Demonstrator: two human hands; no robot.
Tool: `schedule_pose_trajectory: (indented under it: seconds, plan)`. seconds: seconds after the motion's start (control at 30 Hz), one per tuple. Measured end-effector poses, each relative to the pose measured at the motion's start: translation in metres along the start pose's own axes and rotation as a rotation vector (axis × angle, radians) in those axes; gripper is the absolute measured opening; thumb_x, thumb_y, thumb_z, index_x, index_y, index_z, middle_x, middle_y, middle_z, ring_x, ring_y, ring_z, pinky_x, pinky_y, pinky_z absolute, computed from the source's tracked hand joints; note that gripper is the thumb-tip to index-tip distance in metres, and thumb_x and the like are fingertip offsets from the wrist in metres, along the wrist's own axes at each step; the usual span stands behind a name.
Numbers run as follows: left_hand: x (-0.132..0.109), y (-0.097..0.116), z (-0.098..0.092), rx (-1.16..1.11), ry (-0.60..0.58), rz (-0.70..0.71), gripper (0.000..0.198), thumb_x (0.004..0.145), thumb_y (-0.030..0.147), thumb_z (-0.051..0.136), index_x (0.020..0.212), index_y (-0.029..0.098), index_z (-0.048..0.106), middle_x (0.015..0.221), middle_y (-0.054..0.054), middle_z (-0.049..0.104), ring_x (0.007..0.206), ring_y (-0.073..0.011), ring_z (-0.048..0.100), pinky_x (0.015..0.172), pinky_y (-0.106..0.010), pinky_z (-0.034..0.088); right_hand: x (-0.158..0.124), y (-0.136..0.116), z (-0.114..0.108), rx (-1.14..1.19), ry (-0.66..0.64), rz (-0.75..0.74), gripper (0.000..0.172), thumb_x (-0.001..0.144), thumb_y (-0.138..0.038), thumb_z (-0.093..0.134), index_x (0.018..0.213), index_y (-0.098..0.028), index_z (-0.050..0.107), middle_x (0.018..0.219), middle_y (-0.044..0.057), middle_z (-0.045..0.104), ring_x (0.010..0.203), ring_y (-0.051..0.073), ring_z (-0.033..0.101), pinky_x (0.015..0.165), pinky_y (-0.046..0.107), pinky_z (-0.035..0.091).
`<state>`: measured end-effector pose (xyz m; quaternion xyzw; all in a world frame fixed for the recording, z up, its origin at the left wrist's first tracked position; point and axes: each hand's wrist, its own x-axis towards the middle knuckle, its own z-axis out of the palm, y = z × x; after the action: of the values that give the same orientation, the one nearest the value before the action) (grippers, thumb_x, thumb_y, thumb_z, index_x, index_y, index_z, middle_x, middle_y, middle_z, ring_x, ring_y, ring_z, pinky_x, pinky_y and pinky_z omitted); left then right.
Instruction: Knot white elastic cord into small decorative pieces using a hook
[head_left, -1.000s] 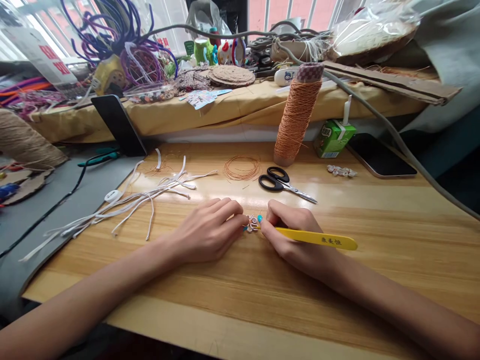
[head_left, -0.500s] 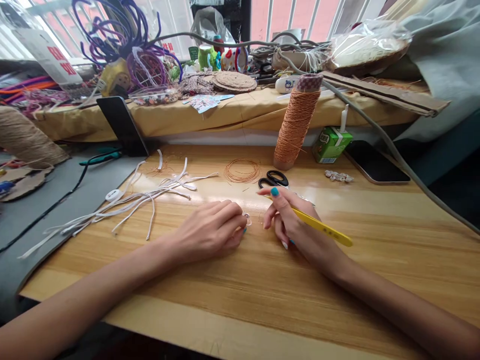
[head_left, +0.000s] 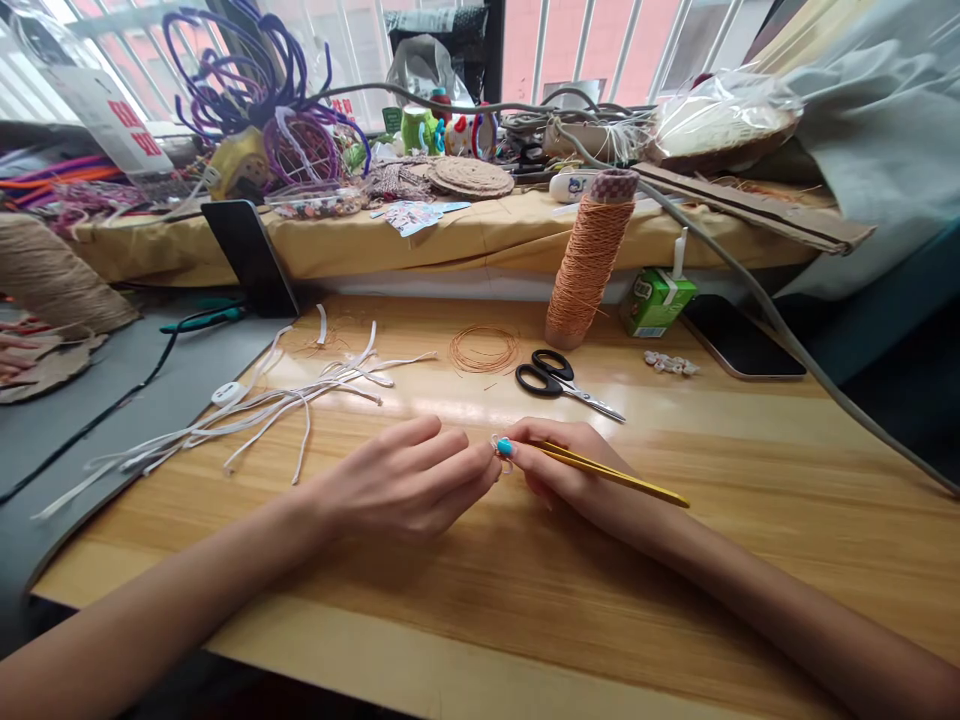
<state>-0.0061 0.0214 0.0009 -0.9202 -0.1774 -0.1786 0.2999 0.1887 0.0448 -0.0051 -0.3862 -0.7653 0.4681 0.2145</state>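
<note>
Over the wooden table, my left hand is closed, its fingertips pinching a small white looped piece. My right hand meets it there, thumb and forefinger touching the same piece. Yellow tweezers lie in the right hand, their handle end pointing to the right. Fingers cover most of the looped piece, so its exact kind is unclear. Beyond the right hand are black-handled scissors, and farther off a coil of thin orange cord.
White cords spread at the left. An orange cord spool, a green drink carton, small white pieces and a phone stand or lie at the back right. Another person's hand shows at the left edge.
My right hand has moved left, bringing its fingertips to the white looped piece at my left hand. The scissors are now fully uncovered. Another person's hand has appeared at the left edge.
</note>
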Motion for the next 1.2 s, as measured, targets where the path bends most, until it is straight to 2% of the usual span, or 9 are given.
schedule_pose_trajectory:
  seconds: [0.13, 0.3, 0.43, 0.53, 0.7, 0.9, 1.1, 1.2]
  plan:
    - [0.001, 0.002, 0.001, -0.024, -0.004, -0.018, 0.008, 0.081, 0.011, 0.048, 0.084, 0.009, 0.055, 0.072, -0.001, 0.055, 0.056, -0.0099, 0.045, 0.05, -0.027, 0.032, 0.001, -0.003, 0.0, -0.04, 0.012, -0.046, 0.018, 0.082, -0.027, 0.042, 0.071, -0.016, 0.053, 0.054, -0.004, 0.046, 0.05, 0.007, 0.041, 0.049, 0.02, 0.032]
    - [0.002, 0.003, 0.003, -0.062, 0.01, -0.076, 0.007, 0.079, 0.009, 0.046, 0.081, 0.01, 0.053, 0.068, 0.0, 0.054, 0.055, -0.0098, 0.042, 0.05, -0.026, 0.032, 0.0, -0.006, 0.001, -0.095, 0.04, -0.078, 0.023, 0.084, -0.03, 0.041, 0.073, -0.016, 0.055, 0.056, -0.003, 0.048, 0.052, 0.009, 0.042, 0.052, 0.021, 0.033]
    - [0.001, 0.006, 0.007, -0.073, 0.022, -0.086, 0.006, 0.078, 0.009, 0.047, 0.076, 0.013, 0.051, 0.065, 0.001, 0.052, 0.054, -0.0097, 0.041, 0.05, -0.025, 0.031, 0.0, -0.006, 0.001, -0.122, -0.003, -0.084, 0.022, 0.084, -0.027, 0.041, 0.071, -0.016, 0.055, 0.054, -0.003, 0.049, 0.05, 0.008, 0.042, 0.052, 0.021, 0.033]
    - [0.0, 0.006, 0.009, -0.076, 0.033, -0.087, 0.005, 0.078, 0.01, 0.047, 0.078, 0.012, 0.052, 0.065, 0.001, 0.053, 0.054, -0.0098, 0.042, 0.05, -0.026, 0.031, 0.0, -0.005, 0.0, -0.092, -0.037, -0.094, 0.021, 0.083, -0.026, 0.042, 0.069, -0.017, 0.055, 0.053, -0.004, 0.048, 0.049, 0.008, 0.041, 0.05, 0.021, 0.032]
    - [-0.001, 0.0, 0.006, -0.004, 0.041, -0.043, 0.011, 0.079, 0.011, 0.049, 0.089, 0.009, 0.055, 0.068, 0.0, 0.057, 0.057, -0.0113, 0.046, 0.05, -0.028, 0.031, 0.001, 0.0, -0.001, 0.006, 0.054, -0.05, 0.019, 0.082, -0.028, 0.045, 0.069, -0.017, 0.053, 0.053, -0.005, 0.044, 0.048, 0.007, 0.038, 0.048, 0.019, 0.03]
    - [-0.002, 0.0, 0.004, 0.071, 0.006, -0.006, 0.014, 0.079, 0.012, 0.051, 0.09, 0.007, 0.056, 0.074, -0.002, 0.057, 0.058, -0.011, 0.046, 0.05, -0.028, 0.03, 0.003, 0.004, -0.002, 0.12, -0.005, -0.008, 0.021, 0.082, -0.031, 0.046, 0.069, -0.016, 0.053, 0.049, -0.006, 0.042, 0.041, 0.005, 0.034, 0.041, 0.019, 0.026]
    - [-0.002, 0.004, 0.011, -0.001, 0.015, -0.056, 0.006, 0.078, 0.009, 0.048, 0.081, 0.011, 0.053, 0.07, 0.0, 0.055, 0.057, -0.0103, 0.044, 0.052, -0.027, 0.029, 0.003, 0.002, 0.0, -0.002, -0.002, -0.042, 0.022, 0.083, -0.03, 0.043, 0.069, -0.017, 0.053, 0.05, -0.005, 0.047, 0.046, 0.007, 0.04, 0.047, 0.02, 0.031]
    - [-0.003, 0.001, 0.014, -0.039, -0.002, -0.047, 0.008, 0.081, 0.009, 0.045, 0.084, 0.013, 0.052, 0.072, 0.0, 0.056, 0.058, -0.0103, 0.045, 0.053, -0.026, 0.031, 0.002, 0.001, 0.0, -0.057, 0.003, -0.076, 0.024, 0.084, -0.03, 0.041, 0.07, -0.017, 0.054, 0.053, -0.004, 0.049, 0.05, 0.008, 0.044, 0.05, 0.02, 0.033]
